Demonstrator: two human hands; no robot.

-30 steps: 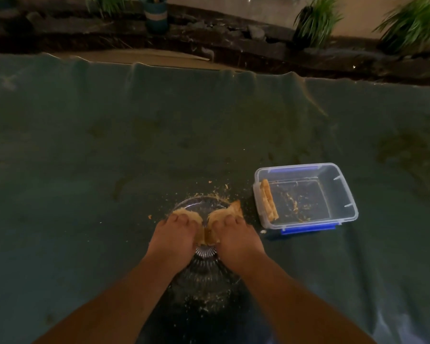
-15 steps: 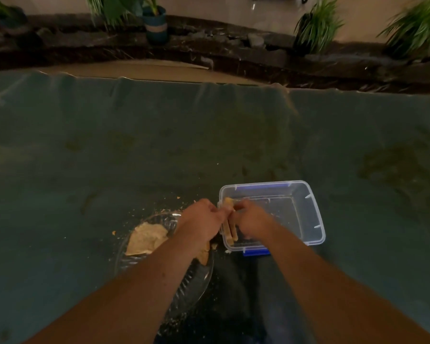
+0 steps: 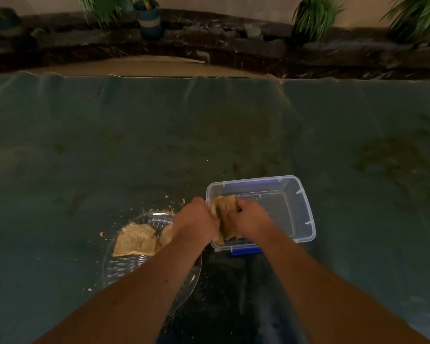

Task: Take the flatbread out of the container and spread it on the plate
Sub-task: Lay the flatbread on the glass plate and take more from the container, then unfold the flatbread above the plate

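Note:
A clear plastic container with blue clips stands right of centre on the dark cloth. At its left wall both hands grip a folded piece of flatbread: my left hand holds its left side, my right hand its right side. The piece stands on edge, partly inside the container. To the left lies a clear glass plate with a flat piece of flatbread spread on it. My left forearm hides the plate's right part.
Crumbs lie scattered on the cloth around the plate. The dark green cloth covers the whole table. Beyond its far edge are a stone border, potted plants and a blue pot.
Both hands left the plate, where they pressed flatbread flat, and moved right to the container. They now grip the folded piece there and have raised it a little.

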